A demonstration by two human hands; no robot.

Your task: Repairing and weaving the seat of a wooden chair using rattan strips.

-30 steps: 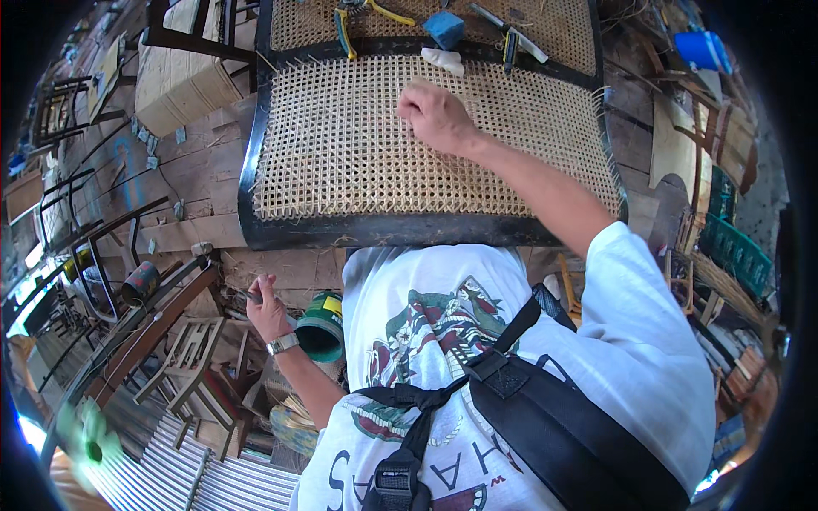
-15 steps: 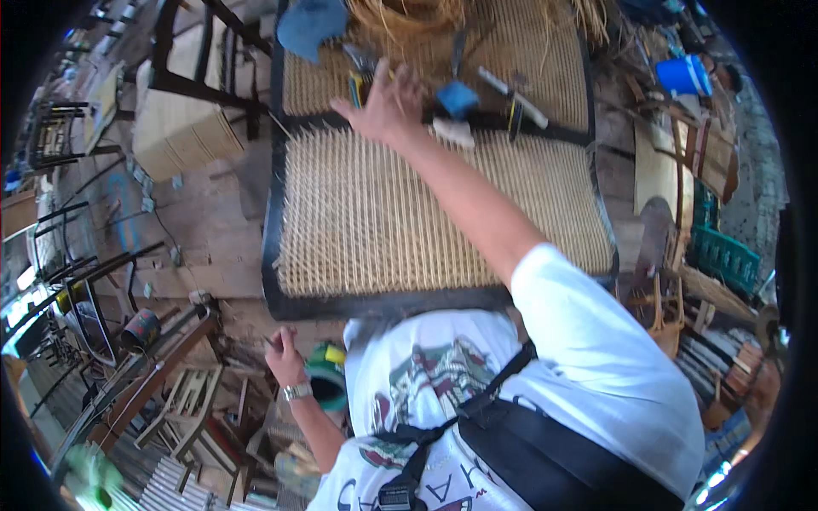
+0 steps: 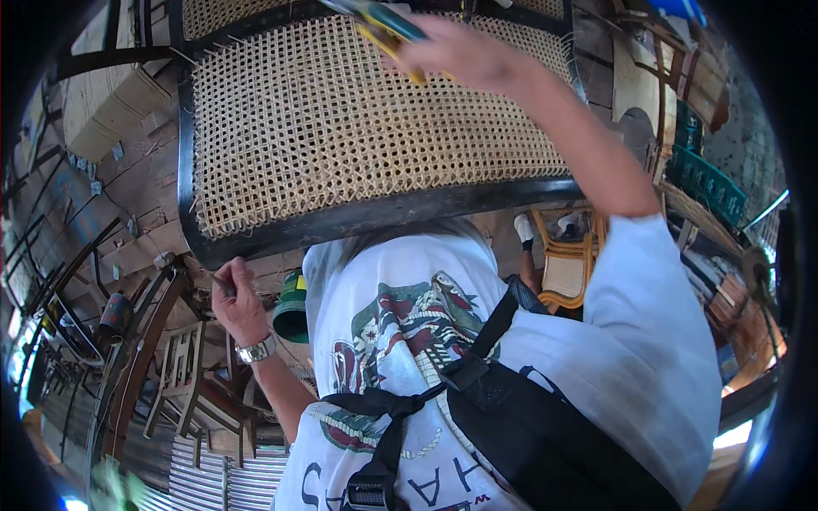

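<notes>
My right hand (image 3: 464, 53) is closed round a pair of cutters (image 3: 388, 21) with yellow and dark green handles. Their metal head reaches the picture's top edge, and motion smears hand and tool. Beneath them lies a woven cane panel (image 3: 341, 128) with an open lattice, set in a black frame (image 3: 341, 223). Cut cane ends stick out along its left edge. My left hand (image 3: 241, 302), with a metal watch on the wrist, is closed by the frame's near left corner. A small dark thing (image 3: 224, 286) pokes from its fingers; its kind is unclear.
Below the frame stands a green bucket (image 3: 291, 311). Someone's leg (image 3: 527, 264) shows beside a chair with a yellow-brown frame (image 3: 567, 268). A wooden slatted chair (image 3: 183, 375) is at the lower left, a cardboard box (image 3: 115, 111) at the upper left, and a green crate (image 3: 707, 183) on the right.
My right hand has picked up the cutters from the far panel and drawn them back right over the near panel. My left hand has risen toward the frame's corner. The view has shifted.
</notes>
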